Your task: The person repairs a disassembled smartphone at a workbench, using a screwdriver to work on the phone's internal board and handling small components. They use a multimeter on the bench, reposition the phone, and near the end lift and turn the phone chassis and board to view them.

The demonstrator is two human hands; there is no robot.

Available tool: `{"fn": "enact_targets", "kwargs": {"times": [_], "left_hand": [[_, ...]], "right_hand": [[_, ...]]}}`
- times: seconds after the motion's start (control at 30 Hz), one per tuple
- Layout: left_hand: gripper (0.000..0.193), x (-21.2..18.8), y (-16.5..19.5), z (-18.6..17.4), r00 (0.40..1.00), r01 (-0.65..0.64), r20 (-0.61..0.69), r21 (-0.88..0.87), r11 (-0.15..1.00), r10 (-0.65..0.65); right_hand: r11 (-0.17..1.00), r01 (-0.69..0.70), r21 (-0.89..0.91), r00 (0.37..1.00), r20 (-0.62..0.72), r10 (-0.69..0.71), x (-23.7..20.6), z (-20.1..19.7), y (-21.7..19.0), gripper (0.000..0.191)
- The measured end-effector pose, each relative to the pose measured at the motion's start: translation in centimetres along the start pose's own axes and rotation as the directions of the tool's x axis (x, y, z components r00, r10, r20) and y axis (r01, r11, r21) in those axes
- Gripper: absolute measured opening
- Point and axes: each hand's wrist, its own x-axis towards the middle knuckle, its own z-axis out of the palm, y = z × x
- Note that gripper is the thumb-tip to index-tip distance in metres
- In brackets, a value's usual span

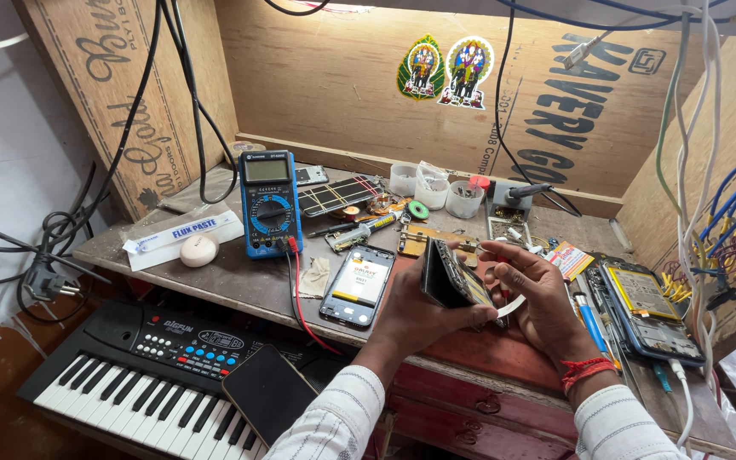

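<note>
My left hand (419,311) grips a dark opened smartphone (449,277), tilted on edge above the workbench. My right hand (538,294) is curled beside it, fingers touching the phone's upper edge, with a white tape-like ring (513,305) at the palm. A second opened phone with a white battery (358,285) lies flat on the bench just left of my left hand.
A blue multimeter (269,204) with red and black leads stands on the wooden bench (232,281). An electronic keyboard (142,370) with a black phone (267,405) on it sits below. Another opened phone (649,311) lies right. Small white cups (432,187), a soldering stand (513,200) and hanging wires (709,170) ring the back.
</note>
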Motion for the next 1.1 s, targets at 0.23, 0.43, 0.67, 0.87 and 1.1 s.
{"fn": "enact_targets", "kwargs": {"times": [0.23, 0.43, 0.67, 0.87, 1.1], "left_hand": [[0.09, 0.5, -1.1, -0.1, 0.993, 0.067, -0.079, -0.181, 0.981, -0.083], [0.059, 0.7, -1.2, -1.3, 0.99, 0.092, -0.067, -0.363, 0.927, -0.125], [0.068, 0.9, -0.9, -1.8, 0.949, 0.146, -0.134, -0.616, 0.774, -0.285], [0.078, 1.0, -1.7, -1.8, 0.936, 0.159, -0.157, -0.613, 0.774, -0.316], [0.072, 1.1, -2.3, -1.3, 0.96, 0.142, -0.129, -0.534, 0.834, -0.247]], "right_hand": [[0.992, 0.045, 0.116, 0.997, -0.06, -0.038, -0.1, 0.0, -0.4, 0.071], [0.988, 0.12, 0.098, 0.991, -0.063, -0.114, -0.1, 0.5, -0.6, 0.08], [0.998, 0.061, -0.009, 0.997, 0.047, -0.061, -0.2, 0.9, -0.9, 0.086], [0.997, 0.011, -0.078, 0.998, 0.058, -0.006, -0.5, 1.5, -1.3, 0.082], [0.995, 0.022, -0.099, 0.999, 0.039, -0.018, -0.8, 2.2, -1.5, 0.081]]}}
